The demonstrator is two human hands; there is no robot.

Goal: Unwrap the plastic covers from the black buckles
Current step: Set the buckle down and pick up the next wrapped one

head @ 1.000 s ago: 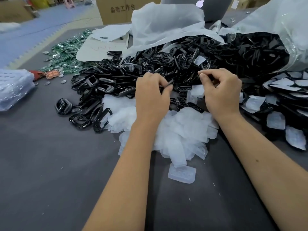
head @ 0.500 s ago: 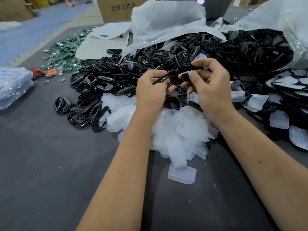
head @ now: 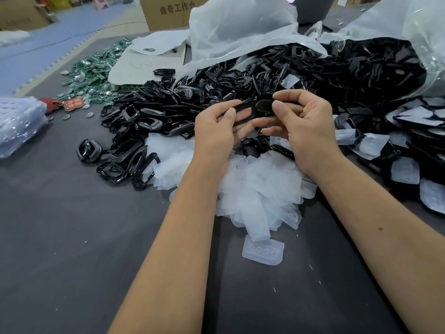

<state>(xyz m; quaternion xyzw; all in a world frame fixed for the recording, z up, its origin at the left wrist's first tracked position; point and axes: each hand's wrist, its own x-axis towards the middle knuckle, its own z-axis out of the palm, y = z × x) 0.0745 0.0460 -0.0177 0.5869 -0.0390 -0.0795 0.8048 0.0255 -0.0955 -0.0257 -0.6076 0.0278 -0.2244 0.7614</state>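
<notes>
In the head view, both bare hands are meeting just above the heap at the middle of the dark grey tabletop (head: pixel 72 237). The left hand (head: pixel 216 133) is pinching a glossy black oval plastic buckle (head: pixel 245 108) between thumb and curled fingers, its grip closed on the buckle's left end. The right hand (head: pixel 305 131) is closing thumb and forefinger on a dark rounded piece (head: pixel 263 106) just beside that buckle — whether this is a second buckle part or a cover cannot be told from here.

Behind the hands a large mound of loose black buckles (head: pixel 168 104) is spreading across the tabletop, spilling from a clear plastic bag (head: pixel 397 32) lying open at the right. Directly below the wrists a pile of translucent white plastic covers (head: pixel 252 189) is lying, with one single moulded cover (head: pixel 262 251) resting apart at its near edge. At the far right, still-covered buckles (head: pixel 409 145) are lying in a heap.

A crumpled white plastic sheet (head: pixel 236 25) is standing behind the mound. A brown cardboard box (head: pixel 166 13) at the back is showing the printed characters 曲奇工作台. Small green circuit boards (head: pixel 96 71) are lying scattered at the left rear, and a bluish bubble-wrap bundle (head: pixel 19 124) is sitting at the left edge.
</notes>
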